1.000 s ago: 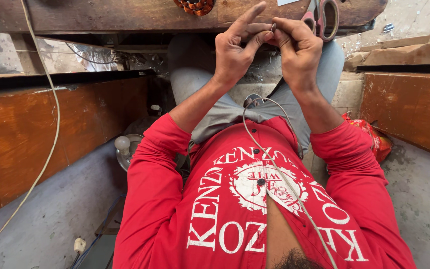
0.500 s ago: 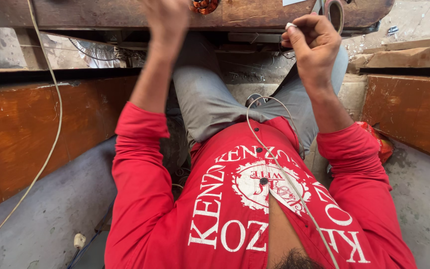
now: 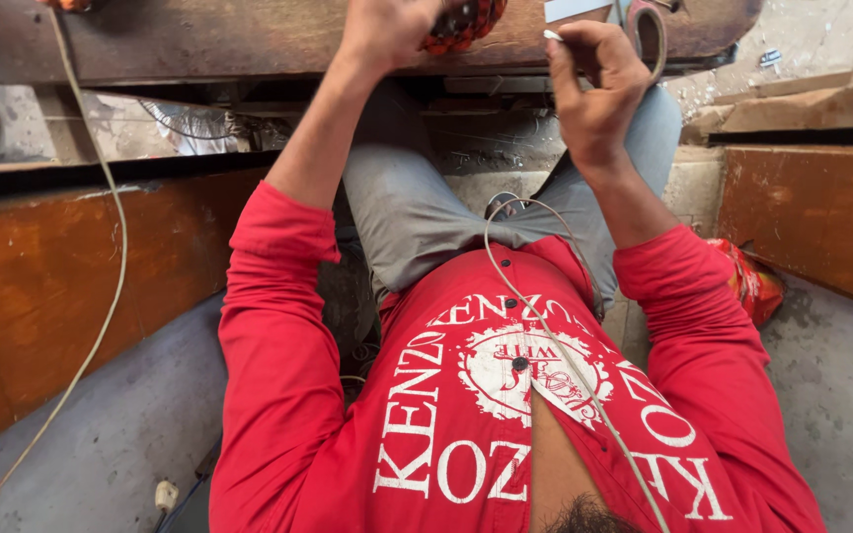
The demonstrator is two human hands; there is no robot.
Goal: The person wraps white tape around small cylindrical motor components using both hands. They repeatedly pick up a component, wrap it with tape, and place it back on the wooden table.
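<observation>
Over bench | left hand [image 3: 387, 30] grips orange-black bundle [image 3: 466, 25] | right hand [image 3: 594, 89] pinches small pale piece [image 3: 552, 36]

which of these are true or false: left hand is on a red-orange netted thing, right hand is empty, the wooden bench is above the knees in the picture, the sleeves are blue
1. The left hand is on a red-orange netted thing. True.
2. The right hand is empty. False: its fingertips pinch a small pale piece.
3. The wooden bench lies above the knees in the picture. True.
4. The sleeves are blue. False: they are red.
</observation>
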